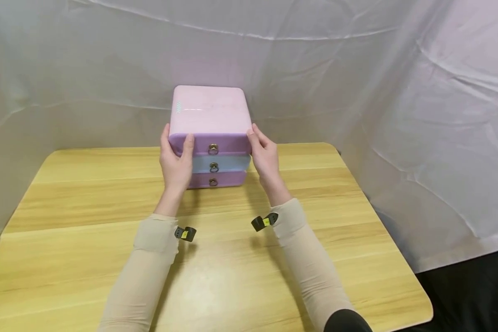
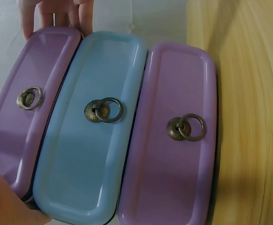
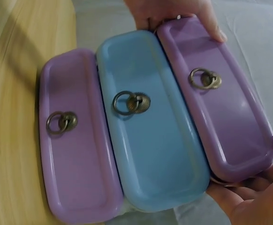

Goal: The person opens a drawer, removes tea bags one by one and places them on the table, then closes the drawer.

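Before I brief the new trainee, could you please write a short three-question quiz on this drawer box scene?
1. True or false: the left hand and the right hand hold opposite sides of the pink drawer box.
2. Which drawer front is light blue? A) top drawer B) middle drawer C) bottom drawer
3. Fill in: each drawer front carries one metal ____ pull.

Key
1. True: each hand grips one side of the box, which stands on the wooden table.
2. B: the middle drawer is blue, between the purple top drawer and the purple bottom drawer.
3. Ring, as on the middle ring pull.
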